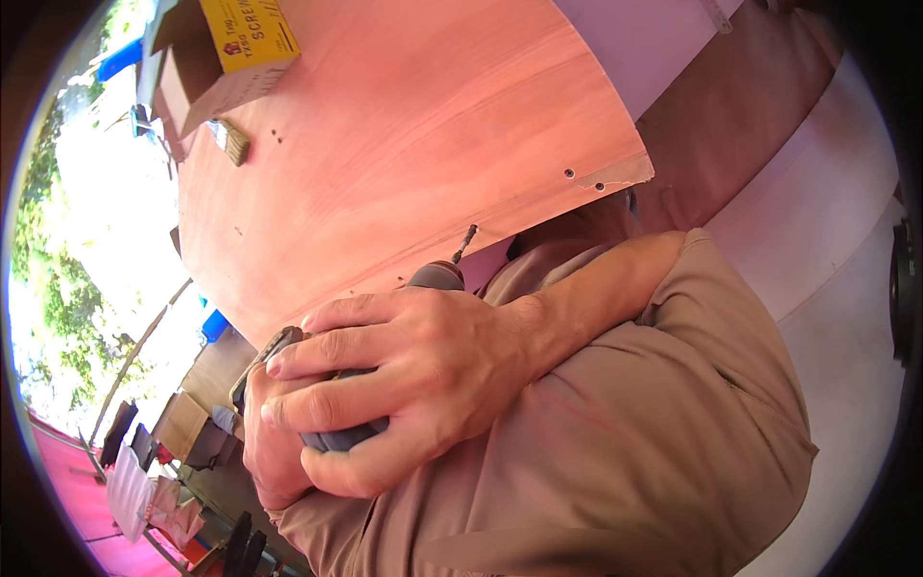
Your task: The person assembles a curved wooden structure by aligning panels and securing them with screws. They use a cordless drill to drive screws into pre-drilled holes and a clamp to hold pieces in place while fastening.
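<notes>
Both hands clasp a grey power drill [433, 279] at the frame's centre: right hand [413, 375] wrapped over left hand [274, 447], each grip closed on it, its bit [464, 243] pointing toward one o'clock under the plywood panel [404, 135]. A yellow-labelled cardboard box [226, 58] sits at eleven o'clock.

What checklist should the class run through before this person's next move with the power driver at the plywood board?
1. Two-handed grip: right hand wraps over the power driver, with left hand beneath. Ok.
2. Fingers away from the bit: ok.
3. Bit tip seated on a screw: cannot tell; it is at the edge of the plywood board.
4. Bit square to the board: cannot tell.
5. Cardboard box far from the bit: ok.
</notes>
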`<act>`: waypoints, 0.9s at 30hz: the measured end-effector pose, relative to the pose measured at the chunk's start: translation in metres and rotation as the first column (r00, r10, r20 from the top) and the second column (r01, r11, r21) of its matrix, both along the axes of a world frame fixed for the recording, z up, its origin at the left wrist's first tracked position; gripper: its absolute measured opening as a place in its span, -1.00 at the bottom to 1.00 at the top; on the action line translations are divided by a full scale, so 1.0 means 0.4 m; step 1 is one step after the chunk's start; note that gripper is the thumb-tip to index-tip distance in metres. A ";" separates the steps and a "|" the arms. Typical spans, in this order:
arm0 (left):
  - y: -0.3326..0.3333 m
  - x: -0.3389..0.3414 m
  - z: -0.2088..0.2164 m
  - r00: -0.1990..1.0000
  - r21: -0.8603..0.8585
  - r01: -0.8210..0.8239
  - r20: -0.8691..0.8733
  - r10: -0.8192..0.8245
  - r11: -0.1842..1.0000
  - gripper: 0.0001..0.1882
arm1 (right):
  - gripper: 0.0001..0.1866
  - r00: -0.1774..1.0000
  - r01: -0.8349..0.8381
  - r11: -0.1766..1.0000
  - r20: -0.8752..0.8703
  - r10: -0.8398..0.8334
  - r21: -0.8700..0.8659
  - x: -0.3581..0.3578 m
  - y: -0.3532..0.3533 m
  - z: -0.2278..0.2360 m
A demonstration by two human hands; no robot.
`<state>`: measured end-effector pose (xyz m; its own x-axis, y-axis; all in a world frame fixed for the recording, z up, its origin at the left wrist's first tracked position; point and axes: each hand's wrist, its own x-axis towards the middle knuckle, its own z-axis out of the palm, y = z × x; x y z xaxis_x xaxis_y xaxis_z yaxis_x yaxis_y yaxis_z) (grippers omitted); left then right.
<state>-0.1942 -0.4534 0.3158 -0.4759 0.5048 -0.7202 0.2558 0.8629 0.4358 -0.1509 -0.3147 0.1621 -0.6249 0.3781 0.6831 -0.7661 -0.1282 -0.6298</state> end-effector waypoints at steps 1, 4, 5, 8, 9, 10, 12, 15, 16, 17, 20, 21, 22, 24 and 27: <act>-0.006 -0.002 -0.002 1.000 0.001 -0.007 0.012 0.007 1.000 -0.46 | -0.74 0.999 -0.051 0.999 0.002 0.051 -0.016 -0.001 0.000 -0.008; -0.022 -0.014 -0.006 0.999 -0.008 -0.025 0.047 0.026 1.000 -0.47 | -0.80 0.999 -0.031 0.998 0.032 0.032 -0.049 0.000 -0.004 -0.022; -0.027 -0.020 -0.006 0.997 -0.011 -0.038 0.062 0.038 0.999 -0.48 | -0.81 0.997 -0.050 0.994 0.052 0.055 -0.094 -0.001 -0.006 -0.026; -0.039 -0.037 -0.009 0.992 -0.025 -0.068 0.100 0.070 0.997 -0.50 | -0.84 0.996 -0.056 0.988 0.056 0.064 -0.144 -0.016 -0.008 -0.036; -0.042 -0.040 -0.010 0.991 -0.025 -0.071 0.109 0.074 0.997 -0.51 | -0.84 0.993 -0.092 0.979 0.061 0.105 -0.182 -0.023 -0.006 -0.040; -0.045 -0.043 -0.011 0.990 -0.025 -0.080 0.116 0.082 0.996 -0.51 | -0.84 0.990 -0.114 0.975 0.064 0.128 -0.190 -0.028 -0.002 -0.045; -0.054 -0.049 -0.013 0.988 -0.024 -0.089 0.126 0.091 0.996 -0.52 | -0.84 0.983 -0.157 0.966 0.064 0.173 -0.205 -0.036 0.004 -0.054; -0.068 -0.056 -0.015 0.986 -0.016 -0.098 0.134 0.099 0.995 -0.54 | -0.83 0.974 -0.190 0.955 0.077 0.212 -0.227 -0.042 0.002 -0.056; -0.073 -0.057 -0.016 0.986 -0.010 -0.099 0.135 0.099 0.995 -0.55 | -0.83 0.972 -0.202 0.955 0.077 0.223 -0.217 -0.044 0.001 -0.056; -0.075 -0.058 -0.019 0.986 -0.006 -0.098 0.138 0.098 0.995 -0.56 | -0.82 0.969 -0.217 0.954 0.076 0.237 -0.207 -0.046 0.002 -0.056; -0.075 -0.046 -0.028 0.989 0.016 -0.094 0.116 0.091 0.995 -0.57 | -0.82 0.953 -0.281 0.951 0.082 0.293 -0.126 -0.054 0.011 -0.049; -0.074 -0.040 -0.034 0.992 0.027 -0.085 0.094 0.082 0.996 -0.58 | -0.81 0.947 -0.306 0.948 0.071 0.312 -0.085 -0.059 0.014 -0.049; -0.072 -0.036 -0.041 0.994 0.035 -0.072 0.079 0.069 0.997 -0.59 | -0.79 0.938 -0.340 0.939 0.057 0.342 -0.041 -0.064 0.018 -0.049; -0.072 -0.032 -0.051 0.999 0.037 -0.038 0.026 0.037 0.999 -0.60 | -0.74 0.920 -0.392 0.918 0.025 0.391 0.053 -0.073 0.026 -0.048; -0.085 -0.026 -0.055 0.999 -0.043 -0.024 -0.026 0.023 0.999 -0.69 | -0.74 0.871 -0.483 0.861 -0.010 0.491 0.159 -0.087 0.015 -0.041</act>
<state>-0.2047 -0.4876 0.2936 -0.5060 0.4617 -0.7286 0.2460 0.8868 0.3912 -0.1857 -0.3088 0.1458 -0.6675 -0.0727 0.7410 -0.6603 -0.4023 -0.6342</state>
